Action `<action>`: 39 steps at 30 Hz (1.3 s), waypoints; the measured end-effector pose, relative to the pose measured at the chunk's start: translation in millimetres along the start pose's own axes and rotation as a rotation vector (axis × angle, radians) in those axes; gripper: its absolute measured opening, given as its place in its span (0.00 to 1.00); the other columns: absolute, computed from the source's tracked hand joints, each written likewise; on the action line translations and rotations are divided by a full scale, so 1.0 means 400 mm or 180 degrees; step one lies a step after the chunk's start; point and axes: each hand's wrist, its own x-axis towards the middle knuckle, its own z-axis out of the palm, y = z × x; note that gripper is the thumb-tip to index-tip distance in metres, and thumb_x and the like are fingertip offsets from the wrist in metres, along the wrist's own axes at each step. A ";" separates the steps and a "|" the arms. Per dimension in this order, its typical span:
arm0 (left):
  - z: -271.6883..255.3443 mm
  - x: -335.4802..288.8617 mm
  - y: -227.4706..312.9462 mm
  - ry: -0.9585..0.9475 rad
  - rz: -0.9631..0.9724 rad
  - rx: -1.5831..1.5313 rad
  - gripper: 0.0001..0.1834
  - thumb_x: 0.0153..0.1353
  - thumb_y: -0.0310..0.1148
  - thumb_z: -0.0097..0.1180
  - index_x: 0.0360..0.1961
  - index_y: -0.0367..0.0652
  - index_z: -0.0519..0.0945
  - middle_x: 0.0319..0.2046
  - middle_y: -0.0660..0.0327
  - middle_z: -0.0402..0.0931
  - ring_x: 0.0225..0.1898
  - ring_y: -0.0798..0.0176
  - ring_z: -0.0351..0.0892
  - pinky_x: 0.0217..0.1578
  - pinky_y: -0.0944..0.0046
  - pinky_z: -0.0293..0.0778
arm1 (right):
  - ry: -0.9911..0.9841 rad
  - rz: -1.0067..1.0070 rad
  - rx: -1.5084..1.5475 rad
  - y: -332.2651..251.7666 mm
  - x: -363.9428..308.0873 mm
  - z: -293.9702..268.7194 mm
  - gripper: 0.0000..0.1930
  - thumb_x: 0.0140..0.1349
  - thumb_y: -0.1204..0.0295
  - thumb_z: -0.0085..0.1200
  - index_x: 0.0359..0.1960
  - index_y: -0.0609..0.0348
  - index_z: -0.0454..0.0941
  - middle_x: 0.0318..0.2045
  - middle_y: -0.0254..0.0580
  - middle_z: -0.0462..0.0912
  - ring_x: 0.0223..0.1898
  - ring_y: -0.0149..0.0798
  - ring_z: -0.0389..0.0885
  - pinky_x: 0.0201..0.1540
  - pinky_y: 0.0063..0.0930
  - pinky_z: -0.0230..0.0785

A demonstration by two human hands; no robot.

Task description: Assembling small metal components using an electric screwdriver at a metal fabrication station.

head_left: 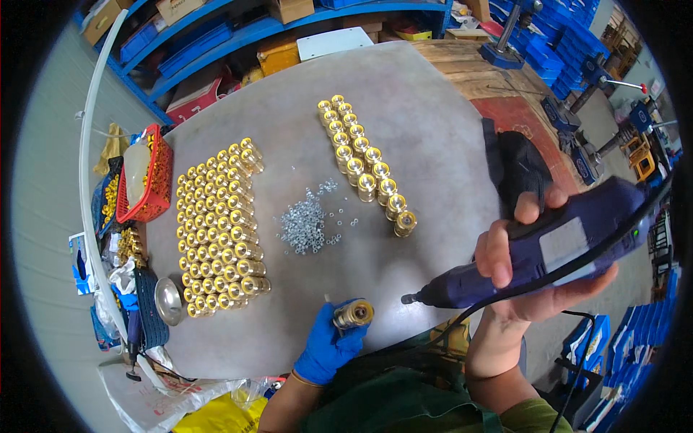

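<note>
My left hand (328, 348), in a blue glove, is closed around a brass fitting (354, 313) at the table's near edge, its open end facing up. My bare right hand (516, 278) grips a dark purple electric screwdriver (498, 267) with a black cord. The tool's tip (410, 298) points left toward the fitting, a short gap apart from it. A loose pile of small silvery nuts (303, 220) lies mid-table. Left of it, brass fittings (216, 231) stand in a tight block of rows. Beyond the nuts, more fittings (367, 186) form a slanting double row.
The grey table (404, 86) carries a small metal bowl (168, 302) at its left edge. A red basket (150, 180) with yellow parts stands behind the bowl. Blue shelving (271, 34) lines the back. Bench presses (502, 54) stand at the far right, near stacked blue bins (541, 61).
</note>
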 end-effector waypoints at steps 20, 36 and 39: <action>0.051 -0.019 -0.038 0.0500 0.0750 0.2450 0.18 0.55 0.21 0.54 0.47 0.43 0.68 0.31 0.67 0.69 0.23 0.78 0.61 0.19 0.77 0.59 | 0.0223 0.0379 0.0473 0.032 0.002 0.015 0.35 0.52 0.37 0.43 0.47 0.56 0.62 0.43 0.44 0.74 0.16 0.33 0.71 0.15 0.20 0.56; 0.090 -0.002 -0.031 0.0640 0.0132 0.1140 0.13 0.63 0.39 0.44 0.41 0.41 0.72 0.19 0.67 0.66 0.11 0.78 0.54 0.11 0.77 0.51 | -0.0835 0.0478 0.0528 0.043 0.022 0.007 0.40 0.48 0.34 0.46 0.49 0.56 0.57 0.47 0.44 0.71 0.16 0.40 0.76 0.15 0.29 0.61; 0.086 -0.006 -0.034 0.0683 0.0110 0.1204 0.11 0.62 0.36 0.46 0.42 0.41 0.71 0.20 0.68 0.66 0.12 0.78 0.54 0.11 0.77 0.51 | -0.0954 0.0554 0.0887 0.048 0.020 -0.005 0.45 0.42 0.33 0.52 0.48 0.61 0.61 0.46 0.47 0.72 0.19 0.47 0.76 0.20 0.35 0.64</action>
